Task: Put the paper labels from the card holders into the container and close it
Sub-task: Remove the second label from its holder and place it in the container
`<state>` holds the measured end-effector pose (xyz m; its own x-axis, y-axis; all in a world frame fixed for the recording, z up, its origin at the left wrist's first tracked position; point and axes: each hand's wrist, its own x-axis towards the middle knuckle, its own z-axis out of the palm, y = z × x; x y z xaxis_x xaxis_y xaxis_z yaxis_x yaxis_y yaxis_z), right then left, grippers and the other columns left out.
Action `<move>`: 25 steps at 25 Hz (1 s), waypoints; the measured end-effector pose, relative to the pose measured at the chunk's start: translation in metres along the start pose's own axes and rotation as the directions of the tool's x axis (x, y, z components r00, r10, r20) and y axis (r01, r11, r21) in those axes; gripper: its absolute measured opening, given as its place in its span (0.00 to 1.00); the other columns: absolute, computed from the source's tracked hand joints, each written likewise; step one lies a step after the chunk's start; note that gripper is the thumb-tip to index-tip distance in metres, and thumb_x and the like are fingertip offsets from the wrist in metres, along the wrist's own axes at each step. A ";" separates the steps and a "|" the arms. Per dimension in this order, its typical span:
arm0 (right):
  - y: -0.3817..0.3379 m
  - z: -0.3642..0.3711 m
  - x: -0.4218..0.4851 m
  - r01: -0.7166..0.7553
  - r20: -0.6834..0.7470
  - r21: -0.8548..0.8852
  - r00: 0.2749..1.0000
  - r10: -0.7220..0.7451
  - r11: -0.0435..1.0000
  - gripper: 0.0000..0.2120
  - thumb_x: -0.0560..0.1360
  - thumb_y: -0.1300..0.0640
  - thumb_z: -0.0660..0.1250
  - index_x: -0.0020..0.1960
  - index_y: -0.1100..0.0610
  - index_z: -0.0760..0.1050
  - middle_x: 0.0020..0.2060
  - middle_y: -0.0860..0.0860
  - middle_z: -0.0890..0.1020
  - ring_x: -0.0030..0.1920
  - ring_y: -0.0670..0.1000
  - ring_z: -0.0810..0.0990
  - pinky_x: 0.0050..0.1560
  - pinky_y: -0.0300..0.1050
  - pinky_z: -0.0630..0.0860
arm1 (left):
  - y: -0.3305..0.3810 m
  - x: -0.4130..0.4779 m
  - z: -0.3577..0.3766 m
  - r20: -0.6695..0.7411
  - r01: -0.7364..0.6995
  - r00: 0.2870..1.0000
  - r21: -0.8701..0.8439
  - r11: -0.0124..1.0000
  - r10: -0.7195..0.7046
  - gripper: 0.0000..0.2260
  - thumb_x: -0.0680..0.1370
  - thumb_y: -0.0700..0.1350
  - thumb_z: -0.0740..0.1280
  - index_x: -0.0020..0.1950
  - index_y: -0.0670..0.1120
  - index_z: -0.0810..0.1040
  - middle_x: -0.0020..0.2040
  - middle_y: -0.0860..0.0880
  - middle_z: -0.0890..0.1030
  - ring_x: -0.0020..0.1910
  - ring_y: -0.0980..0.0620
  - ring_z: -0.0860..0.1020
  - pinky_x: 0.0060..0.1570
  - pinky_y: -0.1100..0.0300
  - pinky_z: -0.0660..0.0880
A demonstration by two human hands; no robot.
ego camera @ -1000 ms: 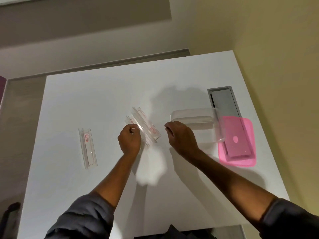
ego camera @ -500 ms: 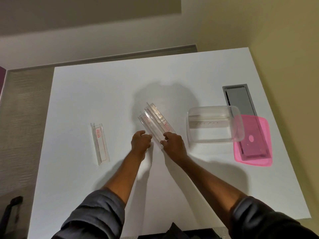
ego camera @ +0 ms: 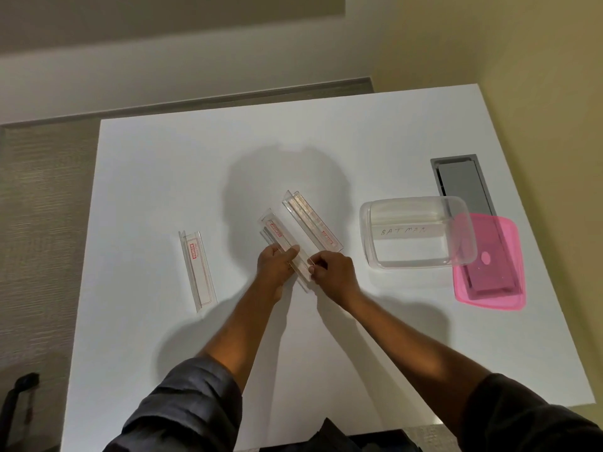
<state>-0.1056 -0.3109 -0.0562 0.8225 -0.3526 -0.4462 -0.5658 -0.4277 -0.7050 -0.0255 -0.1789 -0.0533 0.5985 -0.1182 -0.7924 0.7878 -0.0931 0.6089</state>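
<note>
Two clear card holders lie side by side at the table's middle. The nearer card holder (ego camera: pixel 281 236) has a red-printed paper label inside; my left hand (ego camera: pixel 275 265) grips its near end. My right hand (ego camera: pixel 331 272) pinches the same holder's near end from the right. The second card holder (ego camera: pixel 311 223) lies just right of it, with its own label. A third card holder (ego camera: pixel 197 270) with a red label lies alone to the left. The clear container (ego camera: pixel 365 236), marked "BATMAN", stands open at the right. Its pink lid (ego camera: pixel 489 278) lies beside it.
A grey recessed cable hatch (ego camera: pixel 456 177) is set into the white table (ego camera: pixel 163 353) behind the container, partly under the lid. A dark object (ego camera: pixel 19 396) sits on the floor at the lower left. The table's right edge meets a yellow wall.
My right hand has left the container's side and come to the near end of the middle card holder. My left hand stays on that holder. The view has shifted, so everything sits further right.
</note>
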 end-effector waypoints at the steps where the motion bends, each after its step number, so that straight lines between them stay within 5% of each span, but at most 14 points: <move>1: -0.001 -0.002 0.000 -0.059 0.039 0.091 0.998 0.055 0.994 0.05 0.80 0.63 0.71 0.52 0.60 0.86 0.45 0.55 0.89 0.44 0.54 0.88 0.52 0.47 0.86 | 0.002 -0.002 -0.002 0.029 0.013 1.000 -0.055 0.998 -0.012 0.17 0.83 0.40 0.72 0.71 0.44 0.77 0.66 0.41 0.83 0.64 0.37 0.83 0.65 0.41 0.82; 5: -0.010 -0.015 -0.007 -0.221 0.138 0.352 0.973 0.183 0.910 0.10 0.79 0.68 0.71 0.47 0.55 0.86 0.42 0.57 0.89 0.39 0.59 0.90 0.47 0.50 0.89 | 0.008 -0.008 -0.012 0.097 0.030 0.995 -0.128 0.991 -0.017 0.10 0.82 0.41 0.72 0.61 0.52 0.79 0.64 0.42 0.84 0.61 0.39 0.85 0.50 0.51 0.87; 8: -0.013 -0.022 -0.011 -0.224 0.159 0.355 0.971 0.178 0.908 0.07 0.79 0.66 0.72 0.50 0.55 0.86 0.45 0.56 0.89 0.42 0.61 0.90 0.51 0.52 0.89 | 0.010 -0.010 -0.016 0.115 0.018 0.993 -0.141 0.990 -0.002 0.14 0.81 0.41 0.74 0.65 0.50 0.79 0.65 0.41 0.84 0.63 0.38 0.85 0.52 0.48 0.87; 11: -0.020 -0.021 -0.017 -0.067 0.024 0.075 0.998 0.065 0.995 0.18 0.77 0.57 0.77 0.65 0.57 0.82 0.55 0.51 0.87 0.50 0.53 0.87 0.60 0.49 0.85 | 0.012 -0.009 -0.014 0.067 0.026 0.998 -0.177 0.984 -0.014 0.24 0.79 0.40 0.77 0.73 0.45 0.75 0.67 0.37 0.82 0.65 0.36 0.83 0.63 0.41 0.83; 15: -0.032 -0.013 -0.029 0.142 0.020 -0.286 0.990 -0.142 0.948 0.39 0.72 0.42 0.81 0.78 0.53 0.71 0.75 0.52 0.77 0.72 0.56 0.77 0.70 0.58 0.79 | 0.013 -0.013 -0.007 -0.036 0.045 0.998 -0.175 0.983 -0.052 0.32 0.77 0.41 0.79 0.77 0.42 0.70 0.67 0.36 0.81 0.65 0.36 0.82 0.66 0.37 0.81; 20: -0.033 -0.018 -0.030 0.217 -0.027 -0.297 0.972 -0.235 0.930 0.32 0.77 0.50 0.79 0.76 0.57 0.74 0.73 0.55 0.79 0.73 0.58 0.78 0.71 0.57 0.79 | 0.014 -0.023 -0.006 0.009 0.038 0.999 -0.185 0.982 -0.037 0.28 0.78 0.46 0.78 0.74 0.40 0.73 0.63 0.36 0.82 0.62 0.37 0.84 0.63 0.41 0.83; 25: -0.023 -0.048 -0.019 0.172 0.072 -0.156 0.984 -0.163 0.973 0.27 0.75 0.50 0.80 0.71 0.58 0.80 0.67 0.56 0.84 0.61 0.56 0.85 0.63 0.49 0.82 | 0.014 -0.030 -0.025 0.085 -0.026 0.995 -0.223 0.975 0.046 0.22 0.80 0.56 0.74 0.69 0.46 0.78 0.60 0.41 0.87 0.62 0.39 0.85 0.63 0.42 0.83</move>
<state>-0.1106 -0.3347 -0.0049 0.9057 -0.2176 -0.3637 -0.4174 -0.6068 -0.6764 -0.0287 -0.1522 -0.0217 0.6197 -0.2063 -0.7573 0.7845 0.1324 0.6059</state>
